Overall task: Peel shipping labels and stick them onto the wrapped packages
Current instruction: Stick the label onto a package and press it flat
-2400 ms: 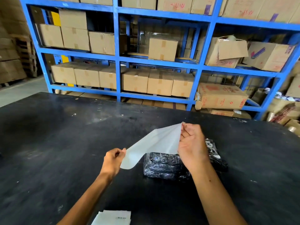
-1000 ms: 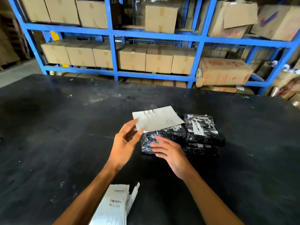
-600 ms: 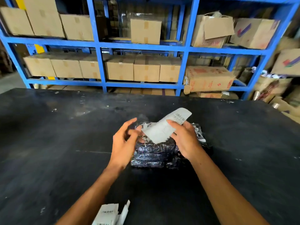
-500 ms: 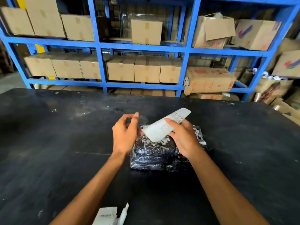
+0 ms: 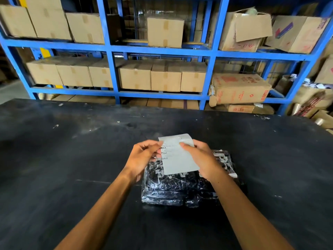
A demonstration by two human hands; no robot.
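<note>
A white shipping label (image 5: 178, 156) is held upright above a package wrapped in shiny black plastic (image 5: 180, 190) that lies on the black table (image 5: 72, 168). My left hand (image 5: 142, 157) pinches the label's left edge near the top. My right hand (image 5: 200, 157) pinches its right edge, thumb on the printed face. The label's lower edge hangs just over the package top; whether it touches is unclear. The far part of the package is hidden behind the label and my hands.
Blue steel shelving (image 5: 115, 73) loaded with cardboard boxes (image 5: 165, 78) stands behind the table's far edge. More boxes and scraps (image 5: 317, 98) pile up at the far right.
My left hand has taken hold of the label's left edge, so both hands hold it. The label has turned from slanted to upright over the package. The label stack has left the view.
</note>
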